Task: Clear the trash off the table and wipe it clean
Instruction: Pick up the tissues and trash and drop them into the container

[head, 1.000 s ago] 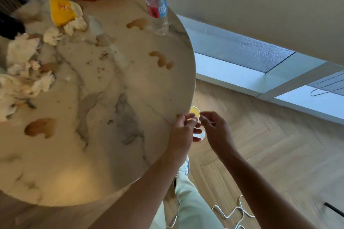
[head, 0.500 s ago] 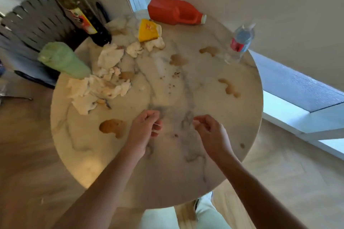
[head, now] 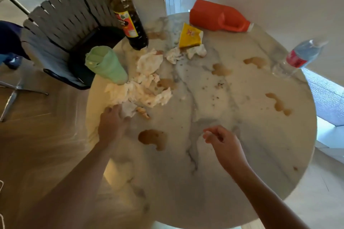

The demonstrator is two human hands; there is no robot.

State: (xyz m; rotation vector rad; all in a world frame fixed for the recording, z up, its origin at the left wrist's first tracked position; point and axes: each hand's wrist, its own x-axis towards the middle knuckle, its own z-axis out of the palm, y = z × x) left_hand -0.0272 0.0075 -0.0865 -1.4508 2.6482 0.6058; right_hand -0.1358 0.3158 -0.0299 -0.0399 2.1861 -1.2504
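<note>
A round marble table carries several brown spills, one lying between my hands. A pile of stained crumpled tissues lies at the left. My left hand is at the near end of the pile, fingers and thumb closed on a white tissue piece. More tissues lie by a yellow packet. Over the table's middle, my right hand hovers with fingers loosely curled, holding nothing.
An orange jug lies on its side at the far edge. A water bottle stands at the right, an oil bottle and a green cup at the left. A grey woven chair stands beyond the cup.
My view swung from the table's right edge to over the whole table. Both hands came up from below the edge onto it, and my left hand reached left to the tissue pile.
</note>
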